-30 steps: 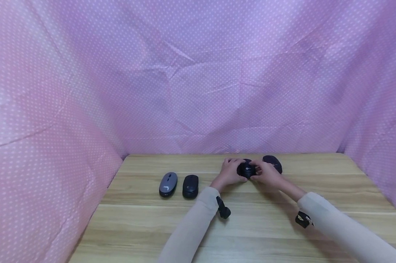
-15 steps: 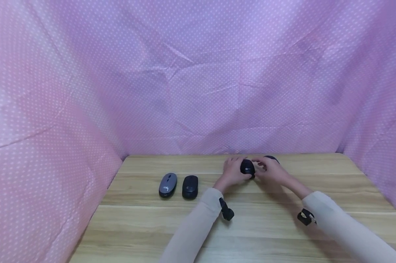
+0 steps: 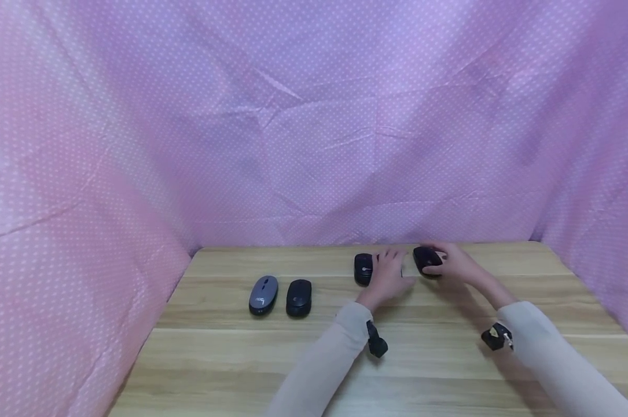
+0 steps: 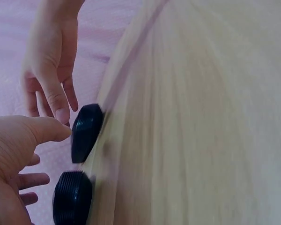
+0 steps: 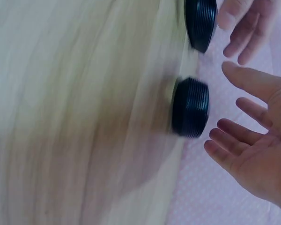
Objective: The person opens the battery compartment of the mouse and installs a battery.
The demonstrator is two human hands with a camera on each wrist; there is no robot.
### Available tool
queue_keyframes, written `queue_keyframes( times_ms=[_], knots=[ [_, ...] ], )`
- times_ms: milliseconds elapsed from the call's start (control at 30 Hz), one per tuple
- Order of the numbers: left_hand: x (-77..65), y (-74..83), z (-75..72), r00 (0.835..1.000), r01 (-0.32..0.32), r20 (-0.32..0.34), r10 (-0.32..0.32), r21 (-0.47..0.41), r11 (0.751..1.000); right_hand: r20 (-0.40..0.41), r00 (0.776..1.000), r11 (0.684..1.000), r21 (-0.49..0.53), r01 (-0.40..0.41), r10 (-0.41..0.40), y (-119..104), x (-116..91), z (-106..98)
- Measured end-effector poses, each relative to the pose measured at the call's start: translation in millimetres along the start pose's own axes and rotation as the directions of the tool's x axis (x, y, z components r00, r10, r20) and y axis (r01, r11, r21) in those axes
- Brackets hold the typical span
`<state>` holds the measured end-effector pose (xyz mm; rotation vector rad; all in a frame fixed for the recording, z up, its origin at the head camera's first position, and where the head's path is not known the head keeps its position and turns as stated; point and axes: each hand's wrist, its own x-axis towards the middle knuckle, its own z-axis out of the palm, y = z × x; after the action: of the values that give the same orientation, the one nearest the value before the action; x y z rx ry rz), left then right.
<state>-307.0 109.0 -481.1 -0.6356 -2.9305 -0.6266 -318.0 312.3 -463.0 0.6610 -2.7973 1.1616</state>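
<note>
A black mouse (image 3: pixel 363 269) lies near the table's far edge, its right side hidden by my left hand (image 3: pixel 389 277). That hand's fingers are spread and reach toward a second black mouse (image 3: pixel 426 262) to the right. My right hand (image 3: pixel 456 266) curves about the second mouse from its right side. In the right wrist view, the fingers (image 5: pixel 239 140) of my right hand are relaxed and spread, with a gap between them and that mouse (image 5: pixel 191 108). From the left wrist view, the left thumb (image 4: pixel 54 130) points at the second mouse (image 4: pixel 87 133), its tip right at the mouse's edge.
A grey mouse (image 3: pixel 264 295) and another black mouse (image 3: pixel 298 298) lie side by side farther left on the wooden table (image 3: pixel 215 359). Pink dotted cloth (image 3: pixel 314 145) hangs behind the far edge and along both sides.
The mouse between my hands has shifted left, and my left hand has let go of it and moved right. My right hand has moved right to the second mouse.
</note>
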Motion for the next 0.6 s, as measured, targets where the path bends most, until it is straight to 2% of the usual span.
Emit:
queue_keyframes(
  times_ms=[267, 467, 600],
  knots=[
    [6.8, 12.7, 12.2, 0.999, 0.011, 0.033, -0.015, 0.122, 0.992, 0.058, 0.998, 0.998, 0.051, -0.02, 0.018, 20.7, -7.1, -4.7],
    [9.5, 16.6, 18.2, 0.998, 0.02, 0.051, -0.028, 0.155, 0.988, 0.09, 0.996, 0.999, 0.05, 0.019, -0.023, 35.3, -9.2, -3.6],
    [9.4, 17.9, 21.2, 0.998, 0.015, 0.065, -0.027, 0.182, 0.983, 0.091, 0.996, 0.999, 0.04, 0.007, -0.01, 40.3, -10.7, -3.4]
  ],
)
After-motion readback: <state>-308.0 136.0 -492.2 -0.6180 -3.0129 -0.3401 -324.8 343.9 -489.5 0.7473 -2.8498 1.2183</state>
